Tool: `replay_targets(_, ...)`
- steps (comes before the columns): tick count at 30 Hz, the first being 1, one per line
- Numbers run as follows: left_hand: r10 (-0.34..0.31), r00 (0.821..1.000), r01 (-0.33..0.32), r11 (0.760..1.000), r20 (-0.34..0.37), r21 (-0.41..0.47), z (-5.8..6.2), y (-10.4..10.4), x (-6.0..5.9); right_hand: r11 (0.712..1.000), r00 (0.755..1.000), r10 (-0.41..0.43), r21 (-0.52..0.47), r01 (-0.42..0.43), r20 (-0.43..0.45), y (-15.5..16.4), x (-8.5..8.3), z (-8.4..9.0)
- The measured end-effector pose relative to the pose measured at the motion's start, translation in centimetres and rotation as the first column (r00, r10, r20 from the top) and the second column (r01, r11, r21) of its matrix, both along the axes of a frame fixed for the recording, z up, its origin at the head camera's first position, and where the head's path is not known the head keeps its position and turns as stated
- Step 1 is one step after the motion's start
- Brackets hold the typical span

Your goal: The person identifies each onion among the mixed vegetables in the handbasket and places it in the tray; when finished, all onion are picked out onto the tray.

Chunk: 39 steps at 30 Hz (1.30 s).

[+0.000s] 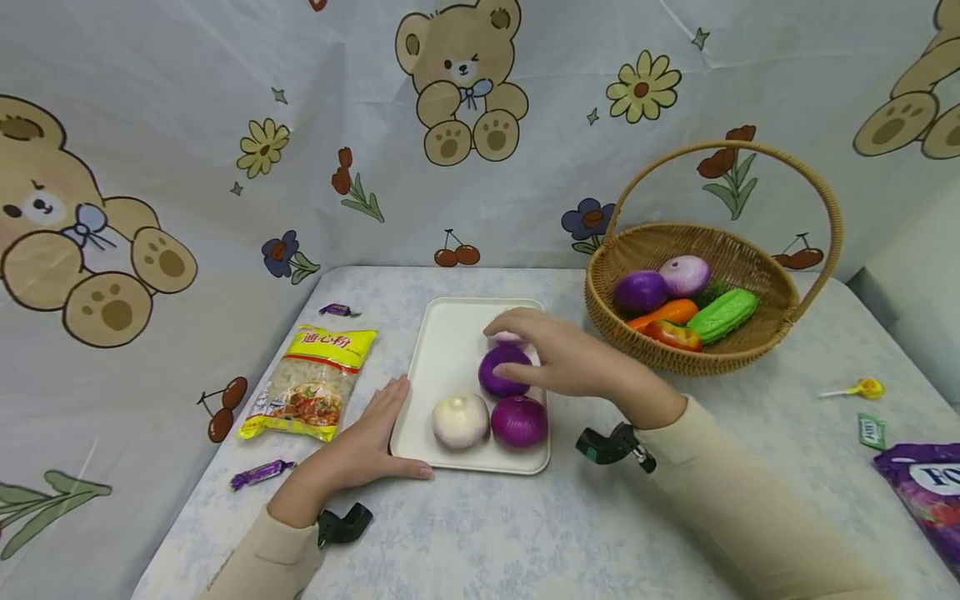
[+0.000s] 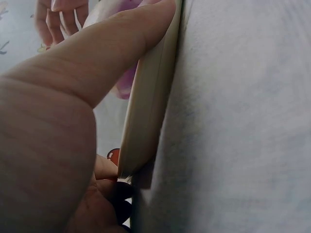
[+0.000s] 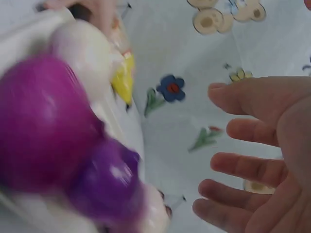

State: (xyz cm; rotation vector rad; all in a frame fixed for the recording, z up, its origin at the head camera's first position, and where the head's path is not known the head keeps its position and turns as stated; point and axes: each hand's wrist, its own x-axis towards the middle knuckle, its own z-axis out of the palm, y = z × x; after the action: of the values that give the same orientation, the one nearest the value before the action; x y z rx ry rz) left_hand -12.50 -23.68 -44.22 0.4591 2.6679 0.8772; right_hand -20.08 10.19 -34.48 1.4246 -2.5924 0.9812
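- My left hand point(image 1: 363, 447), unclenched with thumb spread wide, steadies against the near left corner of a cream tray point(image 1: 450, 342) on the bench point(image 1: 450, 542).
- My right hand point(image 1: 573, 358), fingers loosely parted and holding nothing, hovers over the tray's right edge; the wrist view shows a gap between it and the onions.
- Four onions share the tray: a white onion point(image 1: 459, 423) at the near edge, a magenta onion point(image 1: 519, 422) beside it in the near right corner, then a dark purple onion point(image 1: 501, 357) and a pale pink onion point(image 1: 510, 337), partly hidden by my hand, along the right edge.
- Toward the bench's back right corner, a wicker basket point(image 1: 697, 360) cradles produce, including a green ridged vegetable point(image 1: 723, 317).
- By the bench's left edge, a yellow food bag point(image 1: 311, 379) lies between two purple-wrapped sweets point(image 1: 260, 474).
- Near the right edge are a yellow lollipop point(image 1: 868, 387), a small green packet point(image 1: 872, 431) and a purple bag point(image 1: 922, 492).
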Motion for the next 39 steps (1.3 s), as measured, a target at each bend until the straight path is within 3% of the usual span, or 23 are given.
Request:
replay_targets(6,-0.009,1.000,0.009,1.000,-0.016,0.001,0.3,-0.1,0.0,0.987,0.986,-0.155,0.022,0.157,-0.067,4.8,-2.6,3.4)
replay_targets(10,-0.004,1.000,0.004,1.000,-0.019,-0.005,0.4,-0.2,-0.1,0.947,0.957,-0.288,0.138,0.291,-0.047,7.4,-4.3,5.9)
replay_targets(14,-0.007,1.000,0.006,1.000,-0.021,-0.007,0.2,-0.4,-0.2,0.899,0.931,-0.365,0.259,0.354,-0.003,9.9,-6.5,7.3)
replay_targets(18,-0.011,1.000,0.011,1.000,-0.017,-0.005,0.0,-0.3,-0.2,0.865,0.911,-0.410,0.333,0.374,0.041,12.7,-8.5,7.2)
replay_targets(23,-0.008,1.000,0.008,1.000,-0.011,0.002,-0.1,-0.3,-0.1,0.851,0.894,-0.441,0.354,0.387,0.083,15.2,-10.0,6.3)
replay_targets(29,-0.010,1.000,0.010,1.000,-0.010,0.007,-0.1,-0.2,0.1,0.841,0.879,-0.464,0.365,0.399,0.108,16.5,-10.6,5.6)
replay_targets(39,-0.011,1.000,0.011,1.000,-0.017,0.012,0.0,-0.1,0.1,0.835,0.889,-0.446,0.404,0.374,0.099,16.2,-11.0,4.9)
